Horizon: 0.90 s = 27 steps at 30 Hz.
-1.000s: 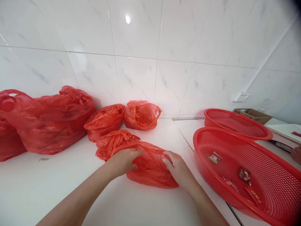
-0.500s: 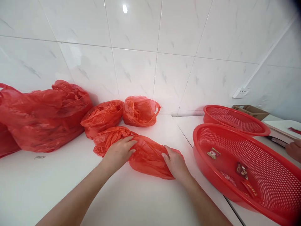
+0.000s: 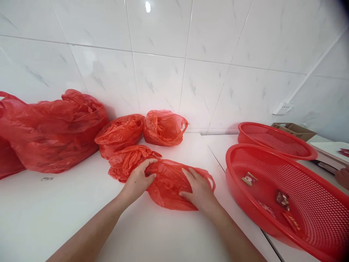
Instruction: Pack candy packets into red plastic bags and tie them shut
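A thin red plastic bag (image 3: 169, 185) lies on the white table in front of me, one handle loop sticking out at its right end. My left hand (image 3: 139, 180) grips the bag's left end between thumb and fingers. On the bag's right half rests my right hand (image 3: 197, 187), its fingers spread over the plastic. Just beyond my left hand is a crumpled red bag (image 3: 127, 162). Behind it stand a rounded bundle of red bags (image 3: 120, 133) and an upright red bag (image 3: 165, 127) with crumpled plastic inside.
Large full red bags (image 3: 54, 134) fill the left side by the tiled wall. At right, a red basket (image 3: 245, 196) holds several small packets, with another red basket (image 3: 278, 140) behind it. A cardboard box (image 3: 297, 131) and another person's hand (image 3: 342, 176) are farther right.
My right hand has slid left over the bag and its fingers have spread, leaving the right handle loop showing. The view has shifted slightly.
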Available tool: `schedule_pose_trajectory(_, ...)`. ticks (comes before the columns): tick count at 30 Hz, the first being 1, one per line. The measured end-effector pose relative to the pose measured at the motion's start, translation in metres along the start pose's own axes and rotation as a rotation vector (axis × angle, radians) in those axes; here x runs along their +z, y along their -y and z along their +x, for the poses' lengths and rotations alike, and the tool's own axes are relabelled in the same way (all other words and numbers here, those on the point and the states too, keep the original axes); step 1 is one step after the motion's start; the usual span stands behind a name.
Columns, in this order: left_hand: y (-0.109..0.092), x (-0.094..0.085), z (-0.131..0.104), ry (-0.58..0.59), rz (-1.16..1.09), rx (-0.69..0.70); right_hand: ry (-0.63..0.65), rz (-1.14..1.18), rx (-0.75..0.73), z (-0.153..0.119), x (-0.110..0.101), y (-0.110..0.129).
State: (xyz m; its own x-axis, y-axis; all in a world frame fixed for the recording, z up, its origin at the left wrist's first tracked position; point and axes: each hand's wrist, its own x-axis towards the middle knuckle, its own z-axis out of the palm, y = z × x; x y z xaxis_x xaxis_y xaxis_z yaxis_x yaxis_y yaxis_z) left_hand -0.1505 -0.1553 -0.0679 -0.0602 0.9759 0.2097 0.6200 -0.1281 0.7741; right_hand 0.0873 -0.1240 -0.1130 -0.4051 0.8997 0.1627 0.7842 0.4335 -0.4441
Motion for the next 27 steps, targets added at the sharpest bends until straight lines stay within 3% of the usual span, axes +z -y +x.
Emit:
schedule_pose_trajectory(3,0.006,0.007,-0.009,-0.262,0.39,0.335,0.094,-0.059,0.071,0.001,0.005,-0.001)
schedule_pose_trajectory(5,0.004,0.013,-0.017,-0.268,0.579,0.62,0.091,-0.067,0.069,0.0,0.005,0.0)
schedule_pose_trajectory(7,-0.003,0.019,-0.022,-0.175,0.664,0.79,0.093,-0.055,0.075,0.0,0.003,0.002)
schedule_pose_trajectory(9,-0.008,0.025,-0.021,-0.115,0.718,0.74,0.1,-0.036,0.093,0.0,0.001,0.002)
schedule_pose_trajectory(11,-0.008,0.028,-0.016,-0.107,0.774,0.566,0.084,-0.005,0.096,0.0,0.0,0.001)
schedule_pose_trajectory(14,0.007,0.028,-0.011,-0.075,0.784,0.395,0.044,0.057,0.065,0.002,-0.001,-0.003)
schedule_pose_trajectory(17,0.025,0.026,-0.018,-0.105,0.696,0.343,0.013,0.129,0.065,0.004,-0.003,-0.006)
schedule_pose_trajectory(22,0.033,0.026,-0.031,-0.264,0.481,0.309,-0.276,0.214,-0.054,0.001,-0.014,0.0)
schedule_pose_trajectory(27,0.033,0.027,-0.028,-0.204,0.229,0.146,-0.496,0.17,-0.179,-0.018,-0.04,0.018)
